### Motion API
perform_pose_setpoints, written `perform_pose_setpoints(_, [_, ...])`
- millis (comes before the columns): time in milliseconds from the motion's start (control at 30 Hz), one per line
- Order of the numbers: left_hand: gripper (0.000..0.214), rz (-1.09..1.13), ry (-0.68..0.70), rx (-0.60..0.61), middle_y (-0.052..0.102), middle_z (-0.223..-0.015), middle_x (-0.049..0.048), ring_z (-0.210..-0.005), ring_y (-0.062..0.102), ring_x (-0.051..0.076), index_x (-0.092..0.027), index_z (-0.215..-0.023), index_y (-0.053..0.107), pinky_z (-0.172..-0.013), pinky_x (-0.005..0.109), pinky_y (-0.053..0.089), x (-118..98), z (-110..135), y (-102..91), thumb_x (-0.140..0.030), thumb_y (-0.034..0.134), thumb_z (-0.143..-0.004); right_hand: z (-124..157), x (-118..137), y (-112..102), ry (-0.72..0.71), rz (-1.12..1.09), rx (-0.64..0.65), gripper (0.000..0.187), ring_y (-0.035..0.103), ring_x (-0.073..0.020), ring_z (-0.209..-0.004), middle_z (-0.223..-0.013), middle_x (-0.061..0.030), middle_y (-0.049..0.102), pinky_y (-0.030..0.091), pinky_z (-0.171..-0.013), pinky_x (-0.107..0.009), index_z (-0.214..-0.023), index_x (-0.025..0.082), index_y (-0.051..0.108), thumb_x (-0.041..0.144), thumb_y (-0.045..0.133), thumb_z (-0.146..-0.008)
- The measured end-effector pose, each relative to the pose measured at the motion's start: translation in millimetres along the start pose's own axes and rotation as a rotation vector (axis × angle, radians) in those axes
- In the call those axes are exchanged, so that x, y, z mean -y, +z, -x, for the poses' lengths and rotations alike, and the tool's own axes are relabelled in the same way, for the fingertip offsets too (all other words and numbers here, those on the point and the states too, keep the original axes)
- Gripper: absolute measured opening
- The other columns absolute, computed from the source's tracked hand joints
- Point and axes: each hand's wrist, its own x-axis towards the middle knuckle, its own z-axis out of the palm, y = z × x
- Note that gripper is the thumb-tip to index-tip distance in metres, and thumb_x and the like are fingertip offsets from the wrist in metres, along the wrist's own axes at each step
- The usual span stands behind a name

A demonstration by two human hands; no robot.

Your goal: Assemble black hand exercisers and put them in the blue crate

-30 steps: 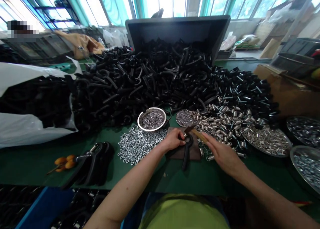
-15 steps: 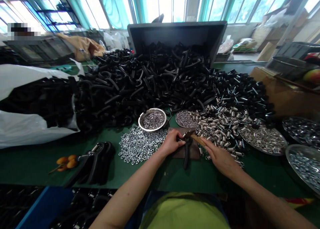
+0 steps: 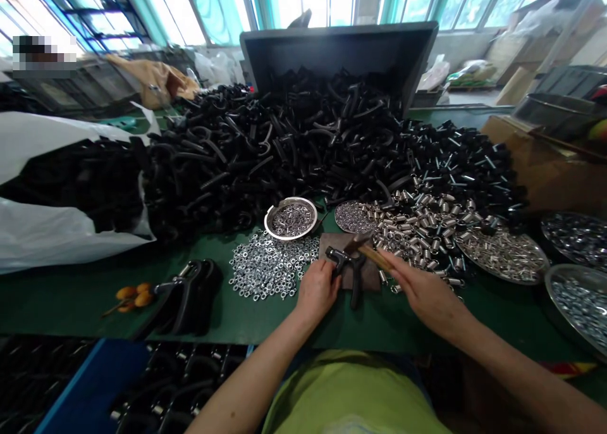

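Gripper (image 3: 351, 271) | left hand (image 3: 317, 290) clamps it on pad (image 3: 332, 243) | right hand (image 3: 424, 291) grasps hammer (image 3: 365, 247) | strike squarely, keep fingers clear

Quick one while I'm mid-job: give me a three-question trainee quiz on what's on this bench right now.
1. True or false: the right hand holds a wooden-handled hammer over the brown pad.
2. What does the left hand grip? A) an orange fruit B) a black hand-grip part C) a steel bowl
3. Fill in: the loose washers lie just in front of the small steel ____.

Key: 1 true; 2 B; 3 bowl.
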Motion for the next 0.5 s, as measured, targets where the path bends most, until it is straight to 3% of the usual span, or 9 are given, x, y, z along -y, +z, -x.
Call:
perform_pose_setpoints(100, [0.009,-0.016,0.015,-0.003,0.057,-0.092,0.0067,-0.089,0.053,0.021,-0.018,-0.089,0.054,-0.078,0.032,0.045,-2,-1,-0.8,-0.02,0.054,-0.079,3,4,-3,-0.01,-0.015,-0.17,0.049,0.064,-0.0209,-0.1,-0.127,-0.0075,0.057,0.053,-0.081,-0.033,-0.142,0.024,0.03,0.023,0.032,-0.093])
perform_pose_setpoints(267, [0.011,-0.035,0.023,0.007,0.058,-0.093,0.0073,-0.089,0.053,0.021,-0.018,-0.089,0.053,-0.078,0.032,0.045,-4,0,-3.0,-0.017,0.053,-0.078,3,-6,9,-0.001,0.147,0.106,0.046,0.068,-0.0203,-0.066,-0.094,-0.0048,0.072,0.054,-0.06,-0.033,-0.137,0.028,0.04,0.025,0.038,-0.091])
perform_pose_setpoints(400, [0.01,-0.03,0.019,0.016,0.058,-0.093,0.0075,-0.088,0.053,0.021,-0.018,-0.088,0.053,-0.077,0.031,0.044,-4,1,-4.9,-0.017,0.053,-0.078,-15,-9,2,0.044,0.05,-0.079,0.047,0.067,-0.0225,-0.09,-0.117,-0.0083,0.064,0.053,-0.076,-0.037,-0.141,0.023,0.033,0.026,0.028,-0.094])
perform_pose_setpoints(500, [0.01,-0.028,0.007,0.037,0.058,-0.093,0.0069,-0.089,0.054,0.021,-0.019,-0.087,0.054,-0.077,0.031,0.044,-5,0,-6.0,-0.018,0.054,-0.078,-28,-20,4,0.123,0.094,0.016,0.046,0.069,-0.0231,-0.081,-0.109,-0.0054,0.068,0.053,-0.068,-0.035,-0.139,0.025,0.036,0.028,0.028,-0.094])
